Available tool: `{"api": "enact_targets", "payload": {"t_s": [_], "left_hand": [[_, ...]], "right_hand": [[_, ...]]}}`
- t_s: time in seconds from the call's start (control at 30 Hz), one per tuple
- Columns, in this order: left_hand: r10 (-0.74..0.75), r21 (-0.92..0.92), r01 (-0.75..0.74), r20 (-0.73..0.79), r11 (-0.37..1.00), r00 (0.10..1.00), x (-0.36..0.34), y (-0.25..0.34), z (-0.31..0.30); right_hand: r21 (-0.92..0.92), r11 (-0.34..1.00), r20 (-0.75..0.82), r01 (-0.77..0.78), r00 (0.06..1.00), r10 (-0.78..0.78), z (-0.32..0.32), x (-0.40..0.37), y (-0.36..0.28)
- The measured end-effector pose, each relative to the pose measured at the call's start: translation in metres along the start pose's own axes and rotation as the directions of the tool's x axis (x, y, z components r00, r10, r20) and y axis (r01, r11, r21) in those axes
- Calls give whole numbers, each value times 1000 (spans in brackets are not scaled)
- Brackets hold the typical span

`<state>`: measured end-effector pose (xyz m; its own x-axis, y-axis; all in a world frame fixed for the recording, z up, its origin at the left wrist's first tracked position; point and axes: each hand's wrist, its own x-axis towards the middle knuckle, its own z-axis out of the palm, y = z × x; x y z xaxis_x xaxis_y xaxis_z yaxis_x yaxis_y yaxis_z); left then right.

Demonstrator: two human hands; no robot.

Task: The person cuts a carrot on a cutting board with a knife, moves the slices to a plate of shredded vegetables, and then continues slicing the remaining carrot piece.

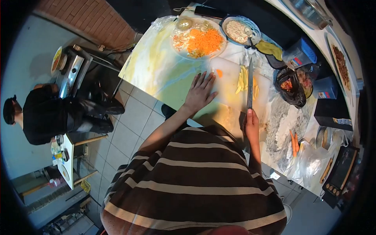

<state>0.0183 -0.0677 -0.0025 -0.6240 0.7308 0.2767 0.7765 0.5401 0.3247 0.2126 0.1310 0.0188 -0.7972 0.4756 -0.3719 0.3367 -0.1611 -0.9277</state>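
My right hand (252,120) grips the handle of a long knife (250,84), its blade pointing away from me over the white cutting board (224,87). Yellow strips (243,79), perhaps cut potato, lie on the board beneath and beside the blade. With fingers spread, my left hand (200,93) lies flat at the board's left edge, holding nothing. Close to its fingertips is a small orange piece (219,73), which looks like carrot. Beyond the board, a large plate (178,49) carries shredded orange carrot (203,41) and paler shreds.
A bowl of pale food (237,31) stands at the back. To the right are a black bag (291,88), blue-lidded containers (301,53), whole carrots (293,143), a clear plastic bag (311,158) and a scale-like black device (342,172). A person in black (47,113) stands at far left by a metal appliance.
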Motion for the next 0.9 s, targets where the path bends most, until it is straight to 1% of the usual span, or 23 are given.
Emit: {"api": "enact_targets", "payload": {"t_s": [0.07, 0.1, 0.13, 0.2, 0.23, 0.33, 0.4, 0.43, 0.5, 0.53, 0.6, 0.63, 0.67, 0.73, 0.77, 0.8, 0.87, 0.9], "left_hand": [[-30, 12, 30, 2, 999, 1000, -11, 2, -3], [-49, 14, 49, 7, 999, 999, -14, 3, -6], [-54, 23, 54, -1, 998, 999, -17, 3, -9], [-95, 22, 95, 1, 995, 995, -27, 7, -14], [-99, 25, 99, -7, 995, 995, -30, 7, -15], [-136, 69, 139, -33, 988, 990, -40, 5, -17], [-201, 79, 200, 4, 977, 980, -43, 5, -20], [-199, 78, 198, 1, 977, 980, -42, 5, -22], [-212, 68, 213, -21, 975, 977, -41, 6, -25], [-199, 56, 199, -7, 978, 980, -39, 7, -22], [-225, -113, 213, -105, 970, 969, -31, -2, -23], [-220, -154, 198, -146, 968, 964, -28, -2, -24], [-217, -160, 195, -134, 968, 967, -28, -1, -23], [-188, -140, 168, -144, 976, 972, -20, -4, -22], [-185, -145, 165, -138, 975, 973, -17, -6, -20], [-201, -165, 175, -155, 971, 967, -14, -7, -18], [-220, -191, 187, -167, 963, 961, -6, -11, -14], [-204, -218, 158, -208, 963, 957, 1, -12, -15]], "right_hand": [[-202, 974, -32, 106, 993, -115, -3, 3, 0], [-254, 956, -69, 144, 984, -166, -1, 2, -5], [-252, 955, -59, 154, 983, -174, -1, 4, -4], [-166, 983, -42, 84, 995, -92, -5, 3, -2], [-168, 982, -35, 91, 995, -98, -7, 5, 0], [-192, 974, 9, 122, 992, -122, -6, 10, 2], [-194, 971, 25, 142, 990, -140, -1, 9, 0], [-195, 970, 24, 145, 989, -143, 1, 11, -1], [-293, 932, 64, 213, 977, -203, 5, 13, -3], [-297, 934, 43, 198, 980, -194, 4, 11, -3], [-389, 902, 99, 190, 982, -164, 15, 9, -8], [-413, 903, 111, 120, 991, -80, 18, 5, -14], [-413, 904, 101, 106, 992, -71, 20, 0, -12], [-418, 903, 163, 104, 986, -38, 23, 1, -12], [-401, 914, 183, 70, 983, 5, 25, -1, -13], [-404, 913, 177, 61, 984, 12, 27, -3, -13], [-377, 925, 252, 49, 966, 52, 31, -5, -12], [-380, 924, 251, 45, 966, 56, 33, -4, -11]]}}
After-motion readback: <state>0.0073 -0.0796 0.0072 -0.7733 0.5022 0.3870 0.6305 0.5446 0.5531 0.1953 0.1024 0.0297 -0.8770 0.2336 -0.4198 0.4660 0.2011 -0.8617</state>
